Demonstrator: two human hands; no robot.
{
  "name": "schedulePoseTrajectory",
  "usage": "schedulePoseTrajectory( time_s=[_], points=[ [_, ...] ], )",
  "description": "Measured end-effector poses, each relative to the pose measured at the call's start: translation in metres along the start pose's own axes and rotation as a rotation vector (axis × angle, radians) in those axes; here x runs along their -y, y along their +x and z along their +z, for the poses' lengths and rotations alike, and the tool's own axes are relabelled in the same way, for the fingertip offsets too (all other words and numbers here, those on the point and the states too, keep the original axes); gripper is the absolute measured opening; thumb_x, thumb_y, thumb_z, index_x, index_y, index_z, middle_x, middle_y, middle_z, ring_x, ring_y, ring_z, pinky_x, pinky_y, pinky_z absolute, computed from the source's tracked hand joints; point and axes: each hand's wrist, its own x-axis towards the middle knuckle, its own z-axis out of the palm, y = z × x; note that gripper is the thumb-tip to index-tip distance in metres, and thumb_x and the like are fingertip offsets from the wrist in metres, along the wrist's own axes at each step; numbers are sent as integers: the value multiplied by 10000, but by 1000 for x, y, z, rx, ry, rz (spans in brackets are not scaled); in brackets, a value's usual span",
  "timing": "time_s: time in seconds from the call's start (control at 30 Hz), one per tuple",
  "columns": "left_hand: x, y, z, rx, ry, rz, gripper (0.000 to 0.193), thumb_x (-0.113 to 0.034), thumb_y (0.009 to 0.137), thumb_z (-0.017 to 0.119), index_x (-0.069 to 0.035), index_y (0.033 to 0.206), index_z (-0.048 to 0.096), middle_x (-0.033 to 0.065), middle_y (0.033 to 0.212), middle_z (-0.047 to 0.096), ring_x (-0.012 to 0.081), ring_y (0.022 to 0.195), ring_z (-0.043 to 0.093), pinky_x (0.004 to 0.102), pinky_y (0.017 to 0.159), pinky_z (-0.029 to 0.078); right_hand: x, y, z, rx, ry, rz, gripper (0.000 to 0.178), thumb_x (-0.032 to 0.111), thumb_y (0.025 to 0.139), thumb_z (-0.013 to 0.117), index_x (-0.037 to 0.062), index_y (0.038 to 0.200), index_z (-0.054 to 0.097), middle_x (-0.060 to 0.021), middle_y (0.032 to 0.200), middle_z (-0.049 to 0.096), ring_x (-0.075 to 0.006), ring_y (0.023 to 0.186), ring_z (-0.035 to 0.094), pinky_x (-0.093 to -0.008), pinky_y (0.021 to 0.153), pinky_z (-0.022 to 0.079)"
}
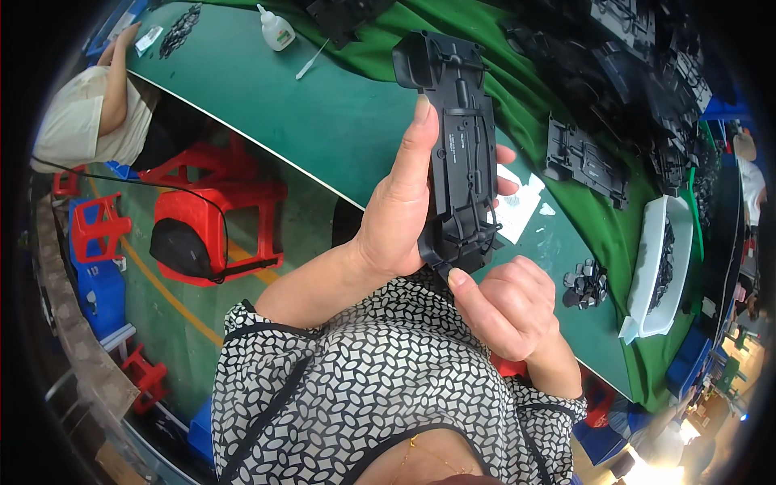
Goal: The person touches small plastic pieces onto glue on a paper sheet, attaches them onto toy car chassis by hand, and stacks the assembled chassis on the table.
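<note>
My left hand (400, 198) is wrapped round a black plastic toy car chassis (465, 158), thumb along its left edge and fingertips showing past its right edge. The chassis stands nearly upright before my chest, with its moulded underside facing me. At its lower end, my right hand (513, 307) is closed, fingers curled and thumb pressed to the bottom corner. Whether a small part is also pinched there is hidden.
On the green table (242, 97) lie a white glue bottle (276, 29), small black parts (586, 284) and a white paper (517, 206). Another chassis (584, 160) and a white bin (659, 267) rest on green cloth at right. Red stools (230, 222) and a co-worker (97, 113) are at left.
</note>
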Motion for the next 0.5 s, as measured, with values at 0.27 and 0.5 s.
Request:
schedulePoseTrajectory(
  time_s=[0.27, 0.5],
  points=[
    [2, 0, 2, 34, -5, -3, 656, -649, 929, 337, -75, 1221, 465, 108, 1088, 583, 178, 931, 609, 285, 728, 528, 0, 0, -1, 8, 14, -1, 354, 53, 571, 648, -50, 908, 673, 13, 620, 424, -118, 542, 439, -256, 445, 284],
    [2, -2, 3, 31, 7, -11, 672, -659, 924, 334, -76, 1232, 459, 108, 1093, 580, 179, 938, 609, 278, 725, 529, 1, 0, 0, 29, 41, 16, 335, -3, 572, 692, -48, 903, 669, 0, 637, 450, -128, 523, 459, -258, 430, 306]
  ],
)
